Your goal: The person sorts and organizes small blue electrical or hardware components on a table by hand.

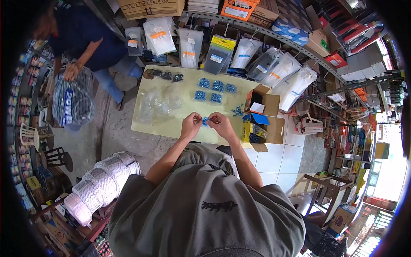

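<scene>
Over the near edge of the pale yellow table (162,124), my left hand (192,124) and my right hand (220,123) face each other with fingers pinched. Between them is a small clear bag of blue pieces (205,121), gripped from both sides. Beyond my hands lie several filled bags of blue pieces (217,86), set in two rows. A loose pile of small blue pieces (237,110) sits right of my right hand. What the blue pieces are is too small to tell. Empty clear plastic bags (160,105) spread out on the left of the table.
Two open cardboard boxes (270,103) stand at the table's right end, the nearer with dark blue contents. Dark packets (166,75) lie at the far left corner. Hanging packs of cable ties (220,55) line the back. Another person (92,38) holds a large wrapped bundle at left.
</scene>
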Demonstrator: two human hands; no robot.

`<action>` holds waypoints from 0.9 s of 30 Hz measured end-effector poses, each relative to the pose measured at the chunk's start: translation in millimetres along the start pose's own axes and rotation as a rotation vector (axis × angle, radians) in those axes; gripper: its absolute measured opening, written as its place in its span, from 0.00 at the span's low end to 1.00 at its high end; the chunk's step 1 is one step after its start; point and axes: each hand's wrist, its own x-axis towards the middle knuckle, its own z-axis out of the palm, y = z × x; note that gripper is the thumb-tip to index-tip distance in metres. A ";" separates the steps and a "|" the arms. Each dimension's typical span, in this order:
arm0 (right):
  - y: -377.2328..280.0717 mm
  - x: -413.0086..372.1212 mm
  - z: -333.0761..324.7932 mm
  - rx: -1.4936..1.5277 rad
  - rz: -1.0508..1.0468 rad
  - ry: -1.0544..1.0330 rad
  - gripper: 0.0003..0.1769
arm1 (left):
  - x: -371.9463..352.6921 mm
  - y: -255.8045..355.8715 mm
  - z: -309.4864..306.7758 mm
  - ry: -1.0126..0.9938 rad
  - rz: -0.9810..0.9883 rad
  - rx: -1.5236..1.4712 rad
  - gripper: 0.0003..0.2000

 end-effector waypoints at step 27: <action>13.5 10.1 -10.3 -0.294 -0.146 0.037 0.24 | 8.8 3.0 15.4 0.010 0.000 -0.017 0.05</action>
